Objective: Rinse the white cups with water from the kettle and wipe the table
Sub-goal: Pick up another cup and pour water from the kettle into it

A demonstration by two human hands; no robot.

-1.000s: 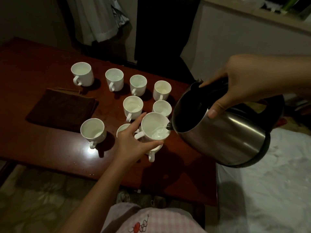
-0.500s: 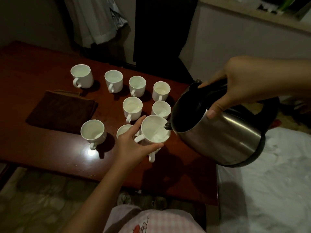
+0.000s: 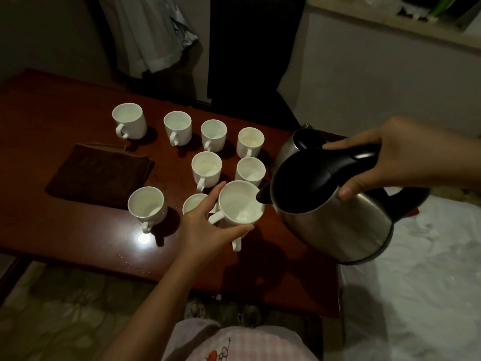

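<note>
Left hand gripping, right hand curled, both raised.

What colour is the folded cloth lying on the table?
Dark brown. The folded cloth lies left of the cups, seen in the head view.

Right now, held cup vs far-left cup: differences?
The held cup is lifted and gripped by the left hand; the far-left cup stands untouched on the table. The kettle spout reaches over the held cup's rim, not the far-left cup's. Both are white with handles.
</note>
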